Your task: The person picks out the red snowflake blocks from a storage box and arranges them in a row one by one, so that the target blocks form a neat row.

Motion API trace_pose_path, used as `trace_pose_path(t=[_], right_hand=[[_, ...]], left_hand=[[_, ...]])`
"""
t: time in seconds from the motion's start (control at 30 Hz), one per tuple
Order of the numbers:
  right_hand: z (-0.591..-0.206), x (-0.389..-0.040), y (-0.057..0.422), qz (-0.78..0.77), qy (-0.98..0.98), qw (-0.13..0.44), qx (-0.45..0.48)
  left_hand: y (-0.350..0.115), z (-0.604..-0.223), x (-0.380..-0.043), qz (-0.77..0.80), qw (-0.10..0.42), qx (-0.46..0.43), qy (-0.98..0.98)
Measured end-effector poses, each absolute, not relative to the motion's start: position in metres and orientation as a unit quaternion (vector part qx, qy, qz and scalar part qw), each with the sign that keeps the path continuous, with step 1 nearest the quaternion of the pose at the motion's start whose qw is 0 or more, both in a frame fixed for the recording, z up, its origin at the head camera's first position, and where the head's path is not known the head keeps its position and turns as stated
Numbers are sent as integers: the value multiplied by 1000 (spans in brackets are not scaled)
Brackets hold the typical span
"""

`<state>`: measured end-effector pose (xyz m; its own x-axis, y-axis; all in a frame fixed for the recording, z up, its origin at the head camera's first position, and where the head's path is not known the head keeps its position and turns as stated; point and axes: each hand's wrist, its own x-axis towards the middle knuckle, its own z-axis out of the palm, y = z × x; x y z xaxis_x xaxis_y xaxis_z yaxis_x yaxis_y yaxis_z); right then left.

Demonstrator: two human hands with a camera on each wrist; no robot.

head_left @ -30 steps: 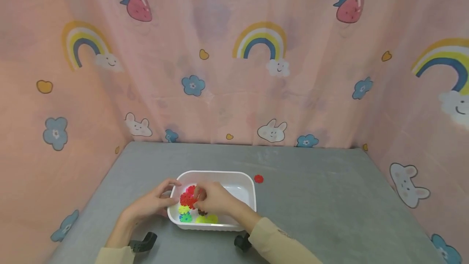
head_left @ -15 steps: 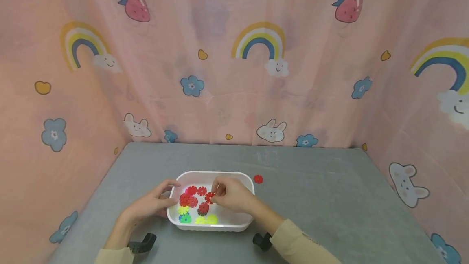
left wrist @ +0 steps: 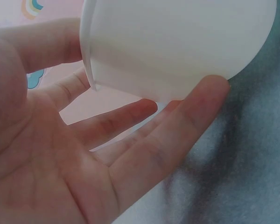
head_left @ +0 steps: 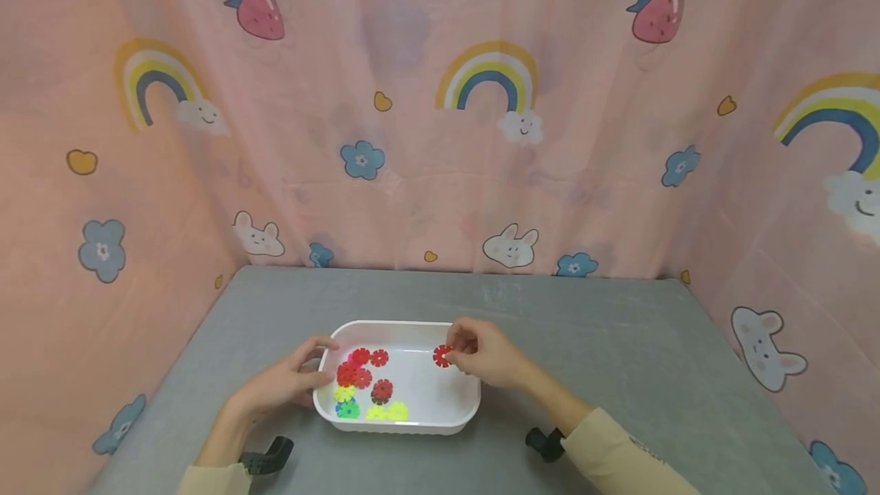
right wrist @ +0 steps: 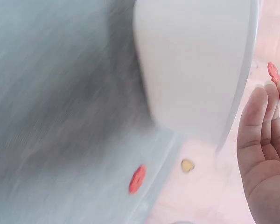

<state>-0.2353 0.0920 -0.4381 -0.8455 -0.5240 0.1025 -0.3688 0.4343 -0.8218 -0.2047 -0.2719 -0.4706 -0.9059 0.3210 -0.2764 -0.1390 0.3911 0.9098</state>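
A white plastic tray (head_left: 426, 425) stands on the grey table, with red, pink, yellow, green and dark notched snowflake discs in its left half. At its left end my left hand (head_left: 292, 376) grips it; in the left wrist view the thumb passes behind the rim and other fingers touch the outer wall (left wrist: 177, 51). Over the tray's right end, my right hand (head_left: 491, 354) pinches a red snowflake disc (head_left: 442, 356) between thumb and fingertips. The right wrist view shows that disc (right wrist: 273, 71) edge-on above rim height.
Another red snowflake disc (right wrist: 137, 179) lies on the table beyond the tray's far right corner. Grey tabletop (head_left: 605, 357) extends to the right. A pink patterned curtain (head_left: 412, 197) closes off the back and both sides.
My right hand has picked a red snowflake disc out of the group and carried it rightward across the tray to its right end. The left hand keeps its place.
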Motion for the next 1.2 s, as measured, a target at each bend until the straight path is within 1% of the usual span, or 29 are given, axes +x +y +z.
trace_pose_path(t=[0.4, 0.63, 0.87, 1.2], right_hand=[[-438, -249, 141, -433, 875, 62, -209], [-452, -265, 160, -443, 884, 38, -143], [-470, -283, 169, -454, 885, 45, -92], [-492, -297, 169, -443, 893, 58, -46]], left_hand=[[-272, -471, -206, 560, 215, 61, 798], [-272, -470, -206, 554, 210, 54, 804], [-275, -471, -207, 550, 210, 60, 806], [-274, -471, -207, 546, 207, 60, 809]])
